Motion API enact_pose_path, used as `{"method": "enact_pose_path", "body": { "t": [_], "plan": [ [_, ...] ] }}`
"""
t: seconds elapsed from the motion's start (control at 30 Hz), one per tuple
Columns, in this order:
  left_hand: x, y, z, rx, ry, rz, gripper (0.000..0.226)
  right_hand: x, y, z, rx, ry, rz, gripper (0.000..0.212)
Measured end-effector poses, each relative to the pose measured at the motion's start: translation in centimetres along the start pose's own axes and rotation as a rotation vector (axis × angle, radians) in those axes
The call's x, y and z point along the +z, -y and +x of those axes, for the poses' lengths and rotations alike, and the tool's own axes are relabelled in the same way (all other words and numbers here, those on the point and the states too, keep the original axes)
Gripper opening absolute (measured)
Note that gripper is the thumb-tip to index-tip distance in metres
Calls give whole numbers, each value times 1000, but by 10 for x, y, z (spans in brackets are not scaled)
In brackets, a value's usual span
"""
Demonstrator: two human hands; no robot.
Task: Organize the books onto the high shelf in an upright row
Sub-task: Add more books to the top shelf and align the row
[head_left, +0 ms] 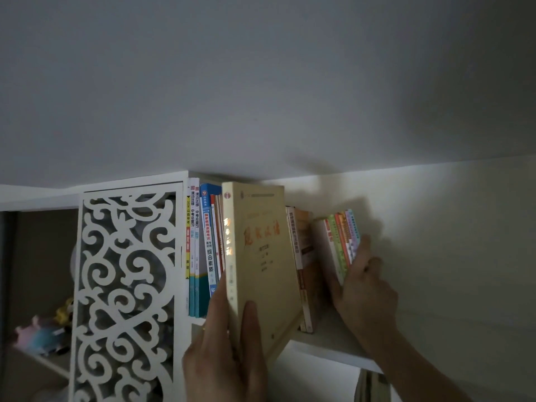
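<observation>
The book (261, 256) gripped between the left hand's fingers (252, 329) is pale cream-yellow, with red brush characters on the cover and gold ones down the spine. Left of those fingers stand spines in yellow (187, 242), teal and white (196, 256), and blue (209, 242). Further left, the white panel (124, 285) is cut through in a scrolling swirl pattern. Against the right hand's fingers (362, 250) leans a set of thin books (342, 242) striped red, green, orange, pink and pale blue. The shelf (327, 338) under both hands is white.
</observation>
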State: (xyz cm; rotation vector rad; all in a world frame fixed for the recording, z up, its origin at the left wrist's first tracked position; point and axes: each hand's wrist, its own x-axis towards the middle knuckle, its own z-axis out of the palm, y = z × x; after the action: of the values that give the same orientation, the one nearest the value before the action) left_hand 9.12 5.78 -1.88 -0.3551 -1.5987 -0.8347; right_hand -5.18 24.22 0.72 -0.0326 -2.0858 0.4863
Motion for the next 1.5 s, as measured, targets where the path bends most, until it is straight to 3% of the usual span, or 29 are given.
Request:
{"method": "enact_pose_path", "body": {
  "t": [0.1, 0.2, 0.37, 0.5, 0.57, 0.73, 1.0, 1.13, 1.2, 1.27, 1.4, 1.5],
  "plan": [
    [25, -13, 3, 18, -30, -28, 44, -11, -17, 6, 78, 32, 71, 85],
    [67, -22, 10, 40, -24, -45, 42, -26, -35, 0, 197, -55, 203, 75],
    [132, -4, 9, -18, 127, 64, 42, -43, -44, -5, 247, -71, 230, 75],
    [146, 15, 8, -26, 341, 254, 61, -46, -28, -13, 197, -67, 289, 73],
    [141, 14, 9, -10, 365, 325, 71, -45, -17, -16, 203, -51, 325, 76],
    [135, 32, 4, 196, 252, 418, 69, -44, 9, -24, 61, -23, 275, 90],
    [128, 99, 37, 452, 427, 464, 94, -8, 28, -11, -55, -95, 72, 73],
    [111, 96, 45, 518, 495, 347, 103, 5, 28, -5, -30, -6, 49, 67],
    [97, 96, 48, 459, 485, 259, 82, 2, 29, -9, -1, 23, 86, 75],
    [90, 112, 50, 424, 394, 355, 67, 0, 37, -18, 70, 59, 122, 91],
    [90, 149, 50, 468, 426, 524, 74, 6, 58, -31, 114, 73, 167, 128],
    [92, 164, 60, 537, 460, 542, 77, 21, 64, -22, 168, 65, 194, 136]
  ]
}}
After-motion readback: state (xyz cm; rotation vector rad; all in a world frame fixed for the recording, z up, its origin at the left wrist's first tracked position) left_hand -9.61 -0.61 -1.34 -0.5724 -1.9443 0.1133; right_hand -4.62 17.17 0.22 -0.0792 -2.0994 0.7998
